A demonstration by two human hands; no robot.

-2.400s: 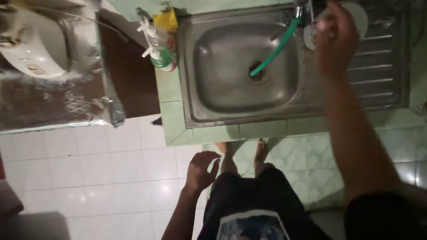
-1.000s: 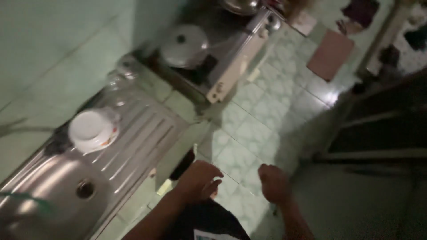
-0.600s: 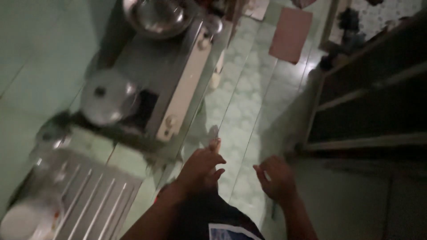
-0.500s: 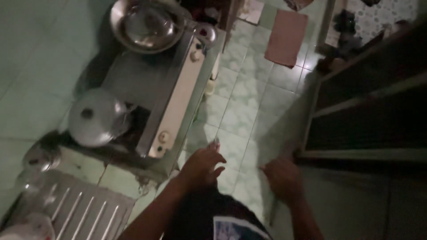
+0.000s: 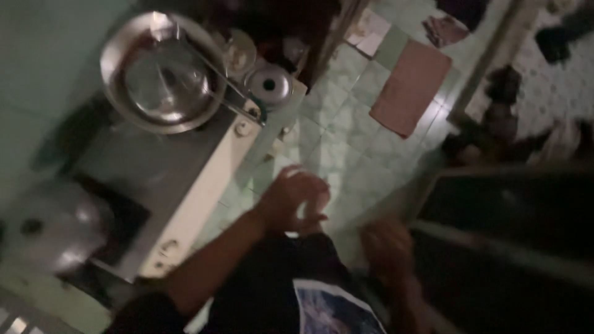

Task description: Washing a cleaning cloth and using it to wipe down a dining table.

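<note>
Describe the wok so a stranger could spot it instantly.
Start at the white-fronted stove along the left wall. The wok sits on its far burner, a wide, shiny metal bowl, open-topped. The nearer pot is lidded, and the small lid beside the wok is far smaller.

Dim kitchen under a greenish cast, strong motion blur throughout, right hand (image 5: 387, 247) smeared almost shapeless, left hand (image 5: 296, 199) soft-edged, faint glare on the steel wok (image 5: 162, 74), pale sheen on the floor tiles (image 5: 346, 154), right side sunk in deep shadow
</note>
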